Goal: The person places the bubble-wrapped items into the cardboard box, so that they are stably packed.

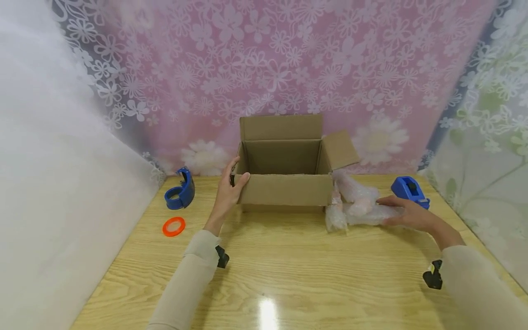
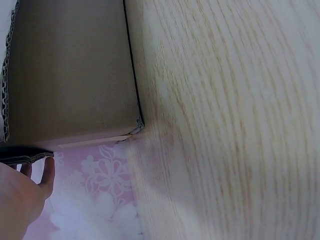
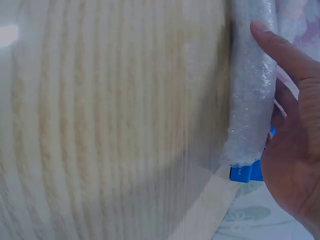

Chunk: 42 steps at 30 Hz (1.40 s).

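Note:
An open cardboard box (image 1: pixel 284 189) stands at the back middle of the wooden table (image 1: pixel 288 275), flaps up. My left hand (image 1: pixel 238 178) grips its near left corner, thumb on the front wall and fingers round the side. In the left wrist view the box (image 2: pixel 70 75) fills the top left and my left hand (image 2: pixel 30 187) touches its edge. A bundle of bubble wrap (image 1: pixel 356 206) lies right of the box. My right hand (image 1: pixel 387 211) holds its right end between thumb and fingers. The right wrist view shows the thumb (image 3: pixel 285 52) lying across the bubble wrap (image 3: pixel 252 100).
A blue tape dispenser (image 1: pixel 180 190) and an orange ring (image 1: pixel 173 226) lie at the table's left. Another blue tape dispenser (image 1: pixel 409 189) sits just behind my right hand, also seen as a blue tape dispenser corner (image 3: pixel 246 172). Flowered curtains close in the back and sides.

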### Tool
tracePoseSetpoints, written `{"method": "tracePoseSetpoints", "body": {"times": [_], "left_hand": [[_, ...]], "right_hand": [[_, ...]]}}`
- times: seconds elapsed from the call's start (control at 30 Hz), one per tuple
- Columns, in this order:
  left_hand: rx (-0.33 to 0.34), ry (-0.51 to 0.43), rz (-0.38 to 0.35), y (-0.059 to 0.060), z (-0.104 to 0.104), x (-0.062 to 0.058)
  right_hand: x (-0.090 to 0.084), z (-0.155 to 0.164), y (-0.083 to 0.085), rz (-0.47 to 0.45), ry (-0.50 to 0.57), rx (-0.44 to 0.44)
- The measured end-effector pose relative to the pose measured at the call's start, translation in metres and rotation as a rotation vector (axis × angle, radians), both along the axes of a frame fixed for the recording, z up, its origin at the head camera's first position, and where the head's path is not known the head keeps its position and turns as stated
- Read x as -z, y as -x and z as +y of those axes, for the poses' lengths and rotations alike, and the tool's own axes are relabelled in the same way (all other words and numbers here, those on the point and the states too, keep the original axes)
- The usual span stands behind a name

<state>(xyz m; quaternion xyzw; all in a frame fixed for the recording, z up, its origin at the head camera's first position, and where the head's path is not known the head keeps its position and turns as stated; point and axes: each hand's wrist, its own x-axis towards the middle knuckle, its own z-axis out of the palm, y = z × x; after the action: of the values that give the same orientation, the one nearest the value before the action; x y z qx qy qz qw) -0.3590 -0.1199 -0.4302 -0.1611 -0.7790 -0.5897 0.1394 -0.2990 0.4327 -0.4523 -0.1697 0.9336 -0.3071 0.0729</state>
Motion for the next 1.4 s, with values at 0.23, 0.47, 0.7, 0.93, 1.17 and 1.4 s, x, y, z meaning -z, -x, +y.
{"method": "tracePoseSetpoints", "body": {"times": [0.23,0.47,0.7,0.93,1.17,1.4], "left_hand": [[0.006,0.009,0.027,0.001,0.001,-0.004],[-0.011,0.020,0.020,-0.001,0.001,-0.002],[-0.003,0.015,0.013,-0.001,0.001,-0.004],[0.000,0.015,-0.003,0.000,0.000,-0.004],[-0.008,0.012,0.004,0.000,-0.001,-0.006],[-0.003,0.007,-0.002,0.000,0.000,-0.003]], "right_hand": [[-0.007,-0.001,-0.006,0.020,-0.017,0.025],[-0.011,0.013,-0.011,-0.018,-0.072,0.043],[-0.020,0.028,-0.020,-0.034,-0.052,0.062],[-0.041,0.030,-0.027,-0.044,0.001,0.064],[-0.067,0.025,-0.027,-0.007,0.007,0.043],[-0.083,0.021,-0.027,0.019,-0.023,0.024]]}}
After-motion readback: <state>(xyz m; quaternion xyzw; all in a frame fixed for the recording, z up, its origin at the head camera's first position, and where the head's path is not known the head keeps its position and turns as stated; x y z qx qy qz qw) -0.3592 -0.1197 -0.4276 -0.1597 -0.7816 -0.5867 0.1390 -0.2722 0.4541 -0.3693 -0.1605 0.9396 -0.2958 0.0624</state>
